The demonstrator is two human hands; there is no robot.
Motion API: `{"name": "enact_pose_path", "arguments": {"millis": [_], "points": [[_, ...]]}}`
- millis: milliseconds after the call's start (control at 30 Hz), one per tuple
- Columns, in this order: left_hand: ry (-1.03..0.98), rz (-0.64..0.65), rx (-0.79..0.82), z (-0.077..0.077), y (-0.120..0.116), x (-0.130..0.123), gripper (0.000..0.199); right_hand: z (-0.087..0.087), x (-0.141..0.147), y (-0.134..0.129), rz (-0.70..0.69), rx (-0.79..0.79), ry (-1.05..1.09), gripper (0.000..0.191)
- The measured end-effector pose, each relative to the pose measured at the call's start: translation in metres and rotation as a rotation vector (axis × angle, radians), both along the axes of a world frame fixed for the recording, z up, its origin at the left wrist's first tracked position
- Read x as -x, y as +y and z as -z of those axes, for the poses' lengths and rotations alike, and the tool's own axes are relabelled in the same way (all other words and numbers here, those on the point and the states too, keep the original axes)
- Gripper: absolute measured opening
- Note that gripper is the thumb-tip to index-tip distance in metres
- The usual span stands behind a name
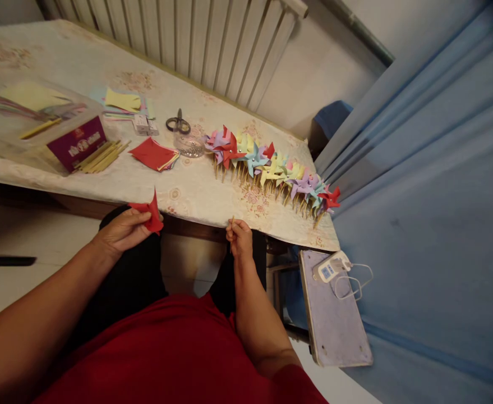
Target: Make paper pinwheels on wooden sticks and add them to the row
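Between the thumb and fingers of my left hand (126,227) is a red paper pinwheel (153,214), its corners folded in; it is held above my lap by the table's front edge. My right hand (241,238) is closed around a thin wooden stick (233,221), held nearly upright, with much of it hidden by the fingers. The two hands are apart. On the table, a stack of coloured paper squares (151,154) with red on top lies beyond my left hand. Finished pinwheels (271,168) on sticks lie in a long row beyond my right hand.
Black scissors (179,122) lie behind a clear container of small metal pieces (190,147). Wooden sticks (102,157) lean by a clear plastic box (31,126) with a purple label. Small boxes (141,124) sit near more paper (122,101). A power strip (332,267) rests on a stool (339,331).
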State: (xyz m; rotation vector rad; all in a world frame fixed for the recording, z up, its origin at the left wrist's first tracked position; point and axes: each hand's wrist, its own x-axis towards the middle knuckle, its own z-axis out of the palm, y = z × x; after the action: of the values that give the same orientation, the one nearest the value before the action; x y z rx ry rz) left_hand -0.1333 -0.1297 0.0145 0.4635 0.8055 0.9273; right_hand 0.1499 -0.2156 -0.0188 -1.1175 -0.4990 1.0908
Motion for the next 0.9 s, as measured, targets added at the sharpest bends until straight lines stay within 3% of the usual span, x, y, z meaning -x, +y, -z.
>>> {"name": "enact_pose_path", "arguments": {"millis": [900], "points": [[-0.025,0.043,-0.012,0.0054,0.0014,0.0017,0.013,-0.004,0.0005,-0.0011,-0.044,0.008,0.014,0.026]]}}
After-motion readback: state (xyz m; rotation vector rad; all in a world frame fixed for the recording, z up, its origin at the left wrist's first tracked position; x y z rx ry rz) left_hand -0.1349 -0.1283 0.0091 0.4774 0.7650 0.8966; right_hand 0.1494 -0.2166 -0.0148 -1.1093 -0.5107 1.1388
